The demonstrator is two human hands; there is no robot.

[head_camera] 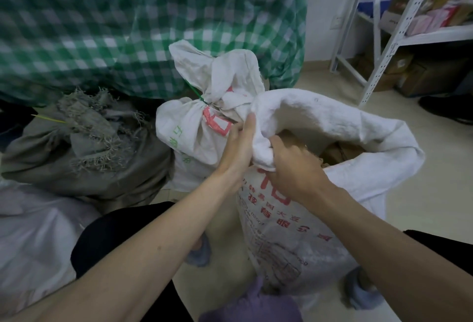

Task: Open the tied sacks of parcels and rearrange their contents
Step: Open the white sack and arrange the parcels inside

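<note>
A white woven sack (pixel 294 232) with red print stands in front of me, its mouth wide open and its rim folded outward. Brown cardboard parcels (pixel 335 154) show inside. My left hand (pixel 239 148) and my right hand (pixel 294 168) both grip the rolled near-left part of the rim. Behind it stands a second white sack (pixel 186 132), tied at the neck with a green cord (pixel 201 98). A grey frayed sack (pixel 84 152) lies to the left, closed.
A table draped in a green checked cloth (pixel 128 27) stands behind the sacks. A white metal shelf rack (pixel 399 32) holding boxes is at the right. Another pale sack (pixel 33 239) lies at the lower left. My blue shoes (pixel 361 291) rest on the tiled floor.
</note>
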